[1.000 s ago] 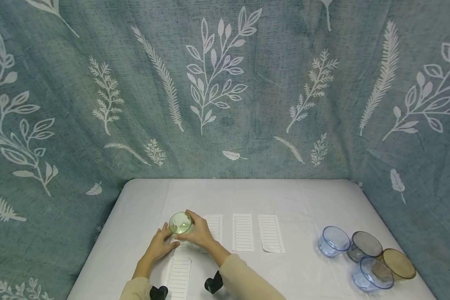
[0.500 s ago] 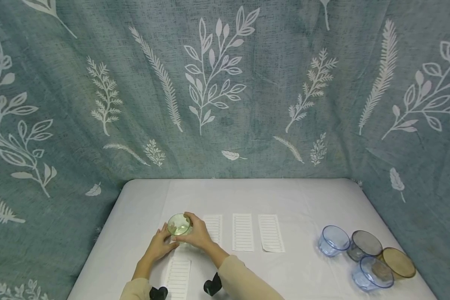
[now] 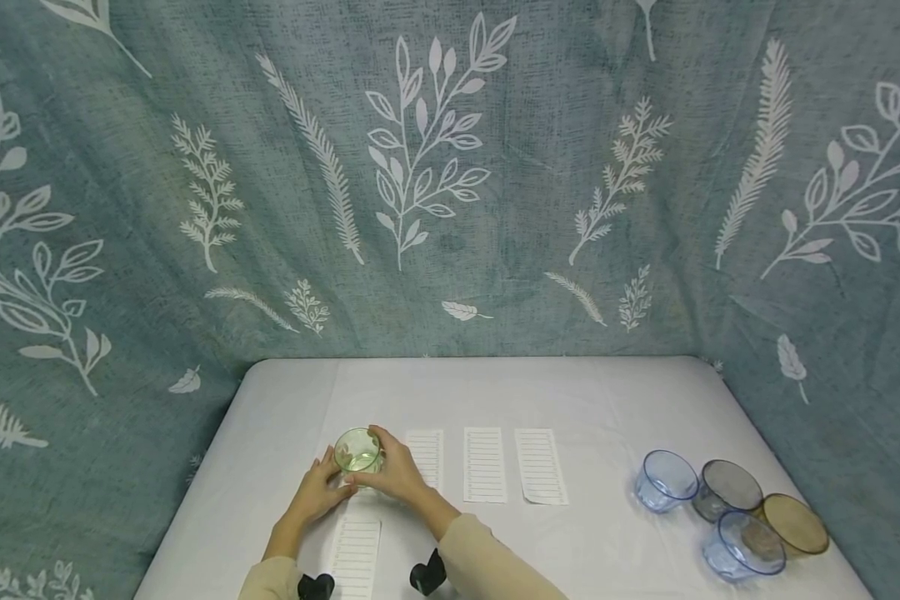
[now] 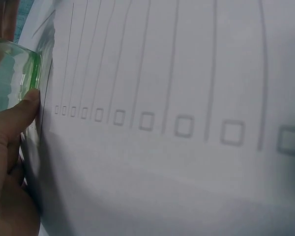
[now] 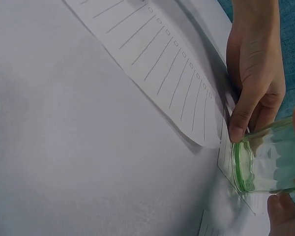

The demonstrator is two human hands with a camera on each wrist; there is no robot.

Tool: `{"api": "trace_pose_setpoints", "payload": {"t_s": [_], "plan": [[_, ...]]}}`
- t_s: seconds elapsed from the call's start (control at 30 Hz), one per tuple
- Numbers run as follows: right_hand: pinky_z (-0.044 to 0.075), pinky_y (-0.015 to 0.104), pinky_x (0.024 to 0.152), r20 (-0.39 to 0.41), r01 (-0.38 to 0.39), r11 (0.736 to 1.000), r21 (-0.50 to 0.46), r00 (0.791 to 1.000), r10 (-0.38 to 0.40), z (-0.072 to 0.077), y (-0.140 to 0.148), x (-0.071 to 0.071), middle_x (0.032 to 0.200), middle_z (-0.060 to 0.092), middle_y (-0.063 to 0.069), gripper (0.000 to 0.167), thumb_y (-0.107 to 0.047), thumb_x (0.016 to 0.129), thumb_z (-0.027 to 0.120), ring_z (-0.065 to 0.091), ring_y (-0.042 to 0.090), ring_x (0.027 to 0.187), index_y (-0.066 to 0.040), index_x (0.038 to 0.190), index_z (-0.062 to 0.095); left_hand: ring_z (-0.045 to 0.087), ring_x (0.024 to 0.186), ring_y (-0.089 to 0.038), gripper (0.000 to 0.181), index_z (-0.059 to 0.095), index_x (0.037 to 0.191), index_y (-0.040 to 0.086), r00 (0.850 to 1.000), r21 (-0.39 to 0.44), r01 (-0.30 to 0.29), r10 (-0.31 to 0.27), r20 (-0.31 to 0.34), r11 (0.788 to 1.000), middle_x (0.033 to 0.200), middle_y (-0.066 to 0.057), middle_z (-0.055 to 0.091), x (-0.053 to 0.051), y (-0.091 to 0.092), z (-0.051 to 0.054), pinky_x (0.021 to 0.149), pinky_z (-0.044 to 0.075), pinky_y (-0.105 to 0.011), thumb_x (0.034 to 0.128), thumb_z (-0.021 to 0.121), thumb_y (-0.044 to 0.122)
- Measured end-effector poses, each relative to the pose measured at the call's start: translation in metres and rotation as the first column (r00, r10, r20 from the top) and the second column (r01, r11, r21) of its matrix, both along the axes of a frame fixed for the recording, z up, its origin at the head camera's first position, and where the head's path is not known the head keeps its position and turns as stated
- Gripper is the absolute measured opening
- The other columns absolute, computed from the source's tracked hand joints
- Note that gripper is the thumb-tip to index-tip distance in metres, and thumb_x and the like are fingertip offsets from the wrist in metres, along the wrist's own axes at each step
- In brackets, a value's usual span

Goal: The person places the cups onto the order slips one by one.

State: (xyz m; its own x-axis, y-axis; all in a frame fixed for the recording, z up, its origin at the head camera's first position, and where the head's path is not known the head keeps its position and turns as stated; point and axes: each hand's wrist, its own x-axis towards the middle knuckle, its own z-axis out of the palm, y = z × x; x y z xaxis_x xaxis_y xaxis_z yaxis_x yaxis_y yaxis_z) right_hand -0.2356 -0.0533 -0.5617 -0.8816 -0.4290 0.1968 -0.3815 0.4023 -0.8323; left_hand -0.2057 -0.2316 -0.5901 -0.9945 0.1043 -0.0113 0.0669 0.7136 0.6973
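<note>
A clear green glass (image 3: 357,450) stands upright at the left of the table, between both hands. My right hand (image 3: 396,468) grips it from the right, thumb on the near side and fingers at the far side near the rim. From the left, my left hand (image 3: 317,493) holds it low, with the thumb (image 4: 27,105) against the glass near its base in the left wrist view. The base is at a lined paper sheet (image 5: 225,160) in the right wrist view; whether it rests fully on the sheet is hard to tell.
Several lined paper sheets lie on the white table: one in front (image 3: 356,554), others to the right, such as the middle sheet (image 3: 484,465) and the rightmost sheet (image 3: 542,467). At the right stand two blue glasses (image 3: 663,483), a grey glass (image 3: 727,492) and an amber glass (image 3: 798,525).
The green glass and my right hand have shifted very slightly toward me. My left hand stays nearly in place, and the other glasses and sheets have not moved.
</note>
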Motion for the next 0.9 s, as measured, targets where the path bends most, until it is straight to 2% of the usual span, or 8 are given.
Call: {"api": "trace_pose_setpoints", "payload": {"t_s": [0.23, 0.5, 0.6, 0.77, 0.9], "plan": [[0.044, 0.041, 0.101, 0.004, -0.050, 0.999, 0.015, 0.999, 0.050, 0.006, 0.016, 0.003, 0.144, 0.038, 0.024, 0.092, -0.031, 0.076, 0.079, 0.045, 0.036, 0.127, 0.006, 0.143, 0.028, 0.022, 0.130, -0.056, 0.062, 0.051, 0.127, -0.009, 1.000, 0.001, 0.006, -0.006, -0.025, 1.000, 0.141, -0.037, 0.027, -0.002, 0.001, -0.005, 0.107, 0.016, -0.066, 0.0785, 0.075, 0.020], [0.045, 0.042, 0.099, -0.023, -0.042, 0.999, 0.018, 0.999, 0.042, 0.016, 0.057, 0.009, 0.140, 0.042, 0.027, 0.080, -0.027, 0.080, 0.075, 0.047, 0.038, 0.125, 0.010, 0.139, 0.034, 0.022, 0.132, -0.053, 0.061, 0.052, 0.126, -0.009, 0.999, 0.019, 0.000, 0.001, -0.038, 1.000, 0.141, -0.036, 0.028, -0.003, 0.001, -0.008, 0.108, 0.015, -0.064, 0.0766, 0.076, 0.016], [0.046, 0.044, 0.097, -0.073, -0.036, 0.999, 0.012, 0.997, 0.036, 0.023, 0.081, 0.017, 0.137, 0.043, 0.030, 0.078, -0.028, 0.082, 0.074, 0.049, 0.042, 0.122, 0.012, 0.137, 0.035, 0.023, 0.132, -0.052, 0.061, 0.052, 0.126, -0.010, 0.999, 0.016, 0.004, -0.004, -0.041, 1.000, 0.140, -0.037, 0.029, -0.003, 0.002, -0.007, 0.109, 0.015, -0.063, 0.0764, 0.076, 0.015], [0.046, 0.046, 0.096, -0.094, 0.021, 1.000, 0.005, 0.995, -0.020, 0.035, 0.129, 0.031, 0.137, 0.042, 0.032, 0.079, -0.027, 0.081, 0.074, 0.048, 0.045, 0.120, 0.014, 0.136, 0.035, 0.021, 0.131, -0.055, 0.063, 0.049, 0.127, -0.012, 0.999, 0.009, 0.011, -0.010, -0.030, 1.000, 0.141, -0.037, 0.026, -0.002, 0.002, -0.004, 0.108, 0.016, -0.063, 0.0767, 0.075, 0.016], [0.043, 0.046, 0.099, -0.027, 0.116, 0.993, -0.006, 0.993, -0.116, 0.042, 0.168, 0.045, 0.139, 0.040, 0.030, 0.081, -0.023, 0.078, 0.077, 0.046, 0.045, 0.123, 0.013, 0.137, 0.035, 0.018, 0.130, -0.058, 0.068, 0.045, 0.128, -0.016, 1.000, 0.009, 0.002, -0.002, 0.006, 1.000, 0.143, -0.037, 0.023, -0.001, 0.000, -0.001, 0.108, 0.016, -0.063, 0.0767, 0.075, 0.016]]}}
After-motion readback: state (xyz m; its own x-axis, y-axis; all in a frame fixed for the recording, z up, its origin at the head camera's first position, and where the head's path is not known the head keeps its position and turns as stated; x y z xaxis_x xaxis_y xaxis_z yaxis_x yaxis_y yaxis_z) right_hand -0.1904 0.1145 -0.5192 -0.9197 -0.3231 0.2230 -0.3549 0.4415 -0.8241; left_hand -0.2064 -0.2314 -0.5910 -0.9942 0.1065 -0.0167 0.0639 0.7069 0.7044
